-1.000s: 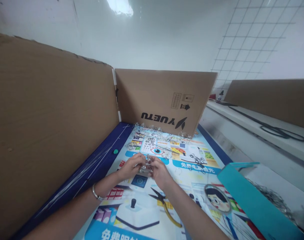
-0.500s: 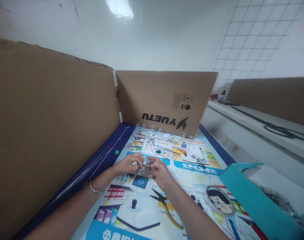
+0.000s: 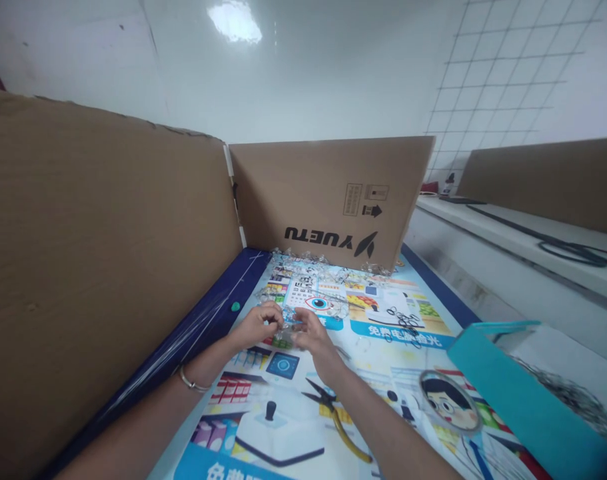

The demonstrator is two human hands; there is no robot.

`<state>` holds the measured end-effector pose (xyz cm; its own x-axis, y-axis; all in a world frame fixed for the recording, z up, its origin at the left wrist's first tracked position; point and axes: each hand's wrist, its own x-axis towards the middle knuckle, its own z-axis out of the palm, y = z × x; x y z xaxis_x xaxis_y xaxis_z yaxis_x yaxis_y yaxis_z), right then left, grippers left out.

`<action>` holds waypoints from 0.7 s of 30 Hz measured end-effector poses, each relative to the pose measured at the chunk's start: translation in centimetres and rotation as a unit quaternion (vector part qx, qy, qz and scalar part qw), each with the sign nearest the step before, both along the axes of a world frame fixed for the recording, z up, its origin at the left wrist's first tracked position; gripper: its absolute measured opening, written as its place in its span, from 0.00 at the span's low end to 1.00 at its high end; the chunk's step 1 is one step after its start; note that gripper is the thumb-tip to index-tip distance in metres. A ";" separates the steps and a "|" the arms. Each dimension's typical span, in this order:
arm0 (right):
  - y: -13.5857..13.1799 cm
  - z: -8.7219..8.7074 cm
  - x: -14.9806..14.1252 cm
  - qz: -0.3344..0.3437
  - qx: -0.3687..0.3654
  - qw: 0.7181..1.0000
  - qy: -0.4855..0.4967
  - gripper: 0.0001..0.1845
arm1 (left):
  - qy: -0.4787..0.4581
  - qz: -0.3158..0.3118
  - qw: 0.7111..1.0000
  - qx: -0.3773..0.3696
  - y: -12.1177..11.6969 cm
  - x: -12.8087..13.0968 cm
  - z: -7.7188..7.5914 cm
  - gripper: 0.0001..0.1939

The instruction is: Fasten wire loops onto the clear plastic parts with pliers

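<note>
My left hand [image 3: 259,325] is closed in a pinch on a small clear, shiny piece [image 3: 286,331]; its exact kind is too small to make out. Just to the right, my right hand [image 3: 314,339] has its fingers curved and apart, their tips close to that piece. Whether they touch it I cannot tell. Nearer to me, pliers [image 3: 333,413] with dark jaws and a yellow handle lie by my right forearm. Beyond the hands, clear glittering pieces [image 3: 328,270] are strewn along the far part of the printed table cover [image 3: 283,427].
Cardboard panels stand on the left [image 3: 108,267] and at the back [image 3: 323,187]. A teal box [image 3: 523,393] with a heap of thin metal pieces [image 3: 566,390] is at the right. Dark loops [image 3: 403,319] lie beyond my right hand, and a green round bit [image 3: 236,307] lies at the left.
The fingers of my right hand have spread a little and moved slightly away from the left hand's pinch. The camera view has shifted a little.
</note>
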<state>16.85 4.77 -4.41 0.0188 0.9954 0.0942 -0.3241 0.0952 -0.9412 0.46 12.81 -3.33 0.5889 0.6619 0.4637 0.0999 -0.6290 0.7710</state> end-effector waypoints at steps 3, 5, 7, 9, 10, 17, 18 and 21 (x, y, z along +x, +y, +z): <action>0.0 -0.2 -0.2 -0.019 0.006 1.000 -0.018 0.24 | 0.001 -0.003 1.000 -0.006 -0.4 0.3 0.1 0.08; 0.1 -0.2 -0.2 -0.034 0.013 0.999 -0.022 0.23 | 0.001 -0.007 1.000 -0.012 -0.7 0.5 0.1 0.08; 0.2 -0.2 -0.3 -0.037 0.012 0.999 -0.016 0.22 | 0.002 -0.010 1.000 -0.018 -0.9 0.6 0.1 0.08; 0.4 -0.2 -0.3 -0.035 -0.002 0.999 -0.012 0.20 | 0.004 -0.014 1.000 -0.024 -1.1 0.7 0.1 0.08; 0.5 -0.3 -0.3 -0.035 -0.010 0.999 -0.012 0.19 | 0.005 -0.016 0.999 -0.028 -1.2 0.8 0.1 0.08; 0.5 -0.4 -0.4 -0.047 -0.046 0.997 -0.035 0.16 | -0.002 -0.011 0.998 -0.056 -1.5 1.0 0.2 0.07; 0.5 -0.3 -0.4 -0.045 -0.050 0.997 -0.037 0.16 | -0.003 -0.010 0.998 -0.061 -1.6 1.0 0.2 0.07; 0.3 0.0 -0.4 -0.040 -0.061 0.997 -0.038 0.17 | -0.007 -0.008 0.997 -0.080 -1.6 1.0 0.3 0.07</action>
<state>16.46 5.08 -4.42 0.0965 0.9951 -0.0236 -0.2482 0.0011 -0.9687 1.47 11.21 -3.06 0.5941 0.7189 0.3609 0.0796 -0.4989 0.8630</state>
